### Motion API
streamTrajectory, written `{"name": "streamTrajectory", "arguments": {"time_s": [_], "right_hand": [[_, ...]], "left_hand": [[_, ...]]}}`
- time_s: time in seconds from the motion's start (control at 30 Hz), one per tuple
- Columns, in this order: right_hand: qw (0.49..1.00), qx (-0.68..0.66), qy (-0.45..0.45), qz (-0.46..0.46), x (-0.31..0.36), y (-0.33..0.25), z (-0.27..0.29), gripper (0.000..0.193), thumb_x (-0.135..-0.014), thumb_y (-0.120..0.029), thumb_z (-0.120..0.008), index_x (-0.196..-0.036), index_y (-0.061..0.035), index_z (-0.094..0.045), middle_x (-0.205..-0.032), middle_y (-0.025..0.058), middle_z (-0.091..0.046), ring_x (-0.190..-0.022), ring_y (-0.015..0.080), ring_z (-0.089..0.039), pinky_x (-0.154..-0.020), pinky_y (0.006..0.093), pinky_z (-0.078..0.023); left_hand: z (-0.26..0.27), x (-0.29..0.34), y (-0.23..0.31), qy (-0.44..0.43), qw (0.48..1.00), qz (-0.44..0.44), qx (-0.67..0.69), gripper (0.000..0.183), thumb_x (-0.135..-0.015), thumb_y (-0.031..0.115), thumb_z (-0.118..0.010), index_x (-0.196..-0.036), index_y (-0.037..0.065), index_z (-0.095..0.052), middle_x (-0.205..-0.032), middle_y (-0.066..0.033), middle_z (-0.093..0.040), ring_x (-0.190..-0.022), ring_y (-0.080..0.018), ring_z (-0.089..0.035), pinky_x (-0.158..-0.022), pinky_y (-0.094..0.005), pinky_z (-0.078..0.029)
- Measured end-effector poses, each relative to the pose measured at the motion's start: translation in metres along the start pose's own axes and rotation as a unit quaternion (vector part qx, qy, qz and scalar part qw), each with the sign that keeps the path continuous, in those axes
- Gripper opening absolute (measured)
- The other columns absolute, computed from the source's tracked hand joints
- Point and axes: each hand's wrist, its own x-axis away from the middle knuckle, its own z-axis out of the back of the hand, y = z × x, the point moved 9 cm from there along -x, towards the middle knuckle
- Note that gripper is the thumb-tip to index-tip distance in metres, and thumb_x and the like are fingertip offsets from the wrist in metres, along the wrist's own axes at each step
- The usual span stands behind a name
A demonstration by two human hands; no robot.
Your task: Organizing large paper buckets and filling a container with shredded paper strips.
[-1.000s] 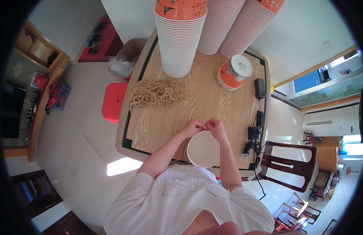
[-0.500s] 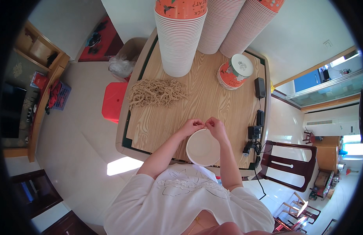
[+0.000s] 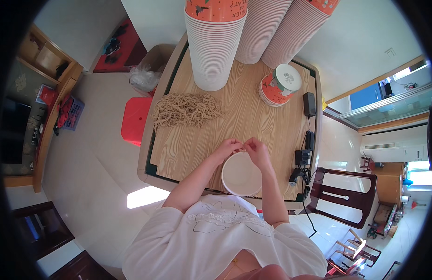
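A white paper bowl [image 3: 241, 175] stands on the wooden table [image 3: 192, 140] right in front of me. My left hand [image 3: 229, 148] and my right hand [image 3: 254, 149] meet at the bowl's far rim, fingers pinched together on the rim or on something small there; what is between the fingertips is too small to tell. A heap of tan strings or cords [image 3: 185, 111] lies on the table to the left, apart from both hands.
Three tall stacks of paper bowls [image 3: 215, 44] stand at the table's far edge. A short orange stack with a white lid [image 3: 280, 84] sits at the right. Black power adapters and cables [image 3: 308, 140] lie along the right edge. A red stool [image 3: 135, 120] stands left of the table.
Both hands stay at the bowl's far rim with only slight finger movement. The bowl has not shifted noticeably.
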Motion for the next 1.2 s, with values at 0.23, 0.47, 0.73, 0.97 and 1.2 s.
{"name": "streamTrajectory", "arguments": {"time_s": [0.23,0.47,0.73,0.97,1.2], "right_hand": [[0.996,0.036,0.065,0.045,0.013,-0.028,0.000,0.007,-0.075,-0.007,-0.060,-0.080,-0.0016,-0.058,-0.069,0.0092,-0.060,-0.063,0.0175,-0.059,-0.058,0.0281,-0.046],[0.979,0.078,0.138,0.128,0.022,-0.047,0.002,0.005,-0.072,-0.004,-0.062,-0.074,-0.0024,-0.058,-0.073,0.0105,-0.057,-0.067,0.0231,-0.059,-0.059,0.0325,-0.046],[0.976,0.069,0.154,0.136,0.022,-0.043,0.003,0.005,-0.071,-0.008,-0.062,-0.073,-0.0060,-0.058,-0.073,0.0075,-0.056,-0.071,0.0243,-0.056,-0.066,0.0352,-0.039],[0.979,0.066,0.139,0.136,0.023,-0.040,0.000,0.006,-0.072,-0.008,-0.061,-0.077,-0.0054,-0.062,-0.077,0.0081,-0.059,-0.075,0.0245,-0.057,-0.070,0.0358,-0.040],[0.986,-0.024,0.128,0.101,0.019,-0.032,0.003,0.011,-0.074,-0.009,-0.061,-0.081,-0.0012,-0.063,-0.078,0.0129,-0.060,-0.071,0.0249,-0.060,-0.065,0.0335,-0.046]], "left_hand": [[0.015,-0.004,-0.019,0.043,0.993,0.080,0.072,0.010,-0.081,0.015,-0.054,-0.078,0.006,-0.058,-0.068,-0.0023,-0.058,-0.055,-0.0092,-0.054,-0.048,-0.0196,-0.042],[0.016,0.002,-0.017,0.062,0.988,0.088,0.111,0.012,-0.081,0.016,-0.053,-0.082,0.006,-0.059,-0.071,-0.0031,-0.059,-0.059,-0.0096,-0.056,-0.052,-0.0215,-0.044],[0.016,0.003,-0.014,0.060,0.988,0.079,0.119,0.012,-0.081,0.018,-0.056,-0.082,0.006,-0.060,-0.072,-0.0032,-0.059,-0.061,-0.0102,-0.055,-0.053,-0.0220,-0.044],[0.019,0.006,-0.014,0.059,0.985,0.077,0.141,0.010,-0.080,0.015,-0.057,-0.083,0.006,-0.060,-0.071,-0.0017,-0.059,-0.059,-0.0084,-0.054,-0.052,-0.0203,-0.042],[0.022,0.006,-0.013,0.052,0.993,0.070,0.085,0.009,-0.079,0.013,-0.059,-0.084,0.006,-0.061,-0.069,0.0003,-0.057,-0.057,-0.0066,-0.050,-0.048,-0.0179,-0.037]]}}
